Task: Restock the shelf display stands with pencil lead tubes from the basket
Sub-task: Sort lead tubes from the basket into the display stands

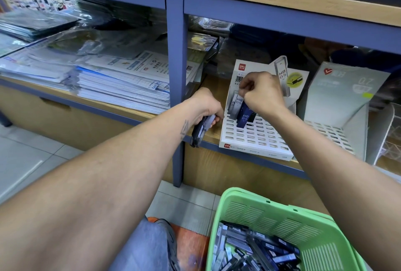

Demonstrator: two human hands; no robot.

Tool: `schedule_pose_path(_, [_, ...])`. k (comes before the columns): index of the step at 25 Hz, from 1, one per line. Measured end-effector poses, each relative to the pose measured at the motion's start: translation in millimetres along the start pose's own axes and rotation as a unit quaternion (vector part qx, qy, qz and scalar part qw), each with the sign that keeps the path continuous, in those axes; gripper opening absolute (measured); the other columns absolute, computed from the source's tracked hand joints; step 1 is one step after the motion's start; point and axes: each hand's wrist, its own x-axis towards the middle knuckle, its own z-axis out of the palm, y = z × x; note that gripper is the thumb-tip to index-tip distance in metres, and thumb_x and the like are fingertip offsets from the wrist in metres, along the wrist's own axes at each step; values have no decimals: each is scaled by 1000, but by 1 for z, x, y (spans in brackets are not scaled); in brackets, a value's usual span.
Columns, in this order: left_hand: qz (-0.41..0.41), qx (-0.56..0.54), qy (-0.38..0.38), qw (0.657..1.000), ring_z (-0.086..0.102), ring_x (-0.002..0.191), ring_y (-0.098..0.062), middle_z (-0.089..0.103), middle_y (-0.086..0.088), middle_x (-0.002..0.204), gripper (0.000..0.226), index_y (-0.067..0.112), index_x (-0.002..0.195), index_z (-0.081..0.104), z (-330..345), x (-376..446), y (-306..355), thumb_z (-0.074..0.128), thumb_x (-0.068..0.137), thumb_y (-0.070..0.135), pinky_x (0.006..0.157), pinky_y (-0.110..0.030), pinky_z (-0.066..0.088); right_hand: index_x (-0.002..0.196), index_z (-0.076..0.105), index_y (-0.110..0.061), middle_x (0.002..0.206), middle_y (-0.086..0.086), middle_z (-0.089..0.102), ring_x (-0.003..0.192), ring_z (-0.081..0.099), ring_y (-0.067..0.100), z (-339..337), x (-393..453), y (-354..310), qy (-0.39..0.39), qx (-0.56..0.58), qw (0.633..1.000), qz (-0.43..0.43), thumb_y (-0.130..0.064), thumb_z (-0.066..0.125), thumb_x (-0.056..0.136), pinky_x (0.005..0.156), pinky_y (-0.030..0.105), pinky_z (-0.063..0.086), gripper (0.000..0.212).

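Right hand (261, 93), fist-curled, pinches a lead tube (239, 100) at the white display stand (253, 138); left hand (206, 108) clutches spare tubes (200, 128). The green basket (280, 221) holds many more.

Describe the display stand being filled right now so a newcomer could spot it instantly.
Look right of the blue shelf post, on the wooden shelf. The white slotted plastic display stand sits there, the right hand pushing tubes into its back row. Unlike the grey-backed stand to its right, it holds HB 0.5 tubes and has a red logo.
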Motion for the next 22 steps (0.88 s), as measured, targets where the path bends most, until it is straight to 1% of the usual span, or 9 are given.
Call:
schedule_pose_path(3, [0, 2, -3, 1000, 52, 35, -18, 59, -14, 54, 17, 0, 82, 57, 1, -1, -1, 72, 84, -7, 40, -24, 46, 87, 75, -25, 88, -2, 73, 86, 67, 21, 2, -1, 1, 10, 19, 1000, 4, -15, 76, 83, 79, 40, 58, 10])
schedule_pose_path(5, [1, 7, -5, 1000, 52, 35, -17, 60, -14, 56, 16, 0, 82, 58, 2, -2, 0, 72, 84, -7, 40, -24, 46, 89, 76, -23, 89, 0, 73, 87, 67, 22, 3, -2, -1, 1, 21, 1000, 0, -14, 76, 82, 81, 41, 57, 11])
schedule_pose_path(9, [3, 10, -1, 1000, 52, 34, -17, 60, -14, 58, 18, 1, 80, 57, 4, -2, 1, 73, 84, -6, 39, -23, 46, 83, 74, -25, 89, 0, 72, 88, 66, 24, 0, -1, -4, -26, -3, 1000, -11, -15, 75, 81, 79, 39, 57, 11])
schedule_pose_path(11, [3, 8, 0, 1000, 53, 36, -18, 61, -15, 59, 18, 1, 81, 57, 5, -3, 1, 73, 84, -6, 40, -24, 46, 84, 74, -25, 90, 1, 73, 89, 66, 26, -2, -1, -5, -23, -32, 999, -22, -15, 73, 81, 78, 36, 55, 11])
schedule_pose_path(13, [4, 5, 1, 1000, 53, 38, -18, 61, -16, 61, 18, 1, 83, 57, 6, -3, 1, 73, 84, -6, 41, -24, 47, 87, 76, -23, 93, 3, 74, 91, 66, 27, -2, -3, -5, -13, -55, 998, -28, -14, 72, 83, 78, 36, 55, 11])
schedule_pose_path(15, [2, 5, 2, 1000, 54, 40, -19, 61, -16, 62, 17, 1, 83, 58, 6, -3, 1, 73, 85, -6, 42, -24, 48, 92, 77, -24, 100, 4, 74, 95, 66, 27, 0, -5, -6, -18, -59, 998, -27, -15, 72, 85, 82, 38, 56, 12])
schedule_pose_path(18, [4, 5, 0, 1000, 54, 41, -19, 62, -16, 64, 17, 1, 84, 58, 6, -4, 0, 74, 84, -5, 43, -24, 49, 97, 77, -22, 111, 4, 67, 105, 61, 26, 8, -4, -5, -34, -93, 994, -37, -17, 72, 87, 86, 37, 53, 13])
schedule_pose_path(22, [3, -1, 5, 1000, 53, 37, -18, 61, -16, 63, 18, 1, 84, 57, 5, -8, 2, 74, 84, -6, 41, -24, 47, 102, 76, -20, 115, 5, 63, 110, 56, 28, 8, -6, -5, -59, -168, 982, -64, -16, 63, 89, 88, 37, 49, 20])
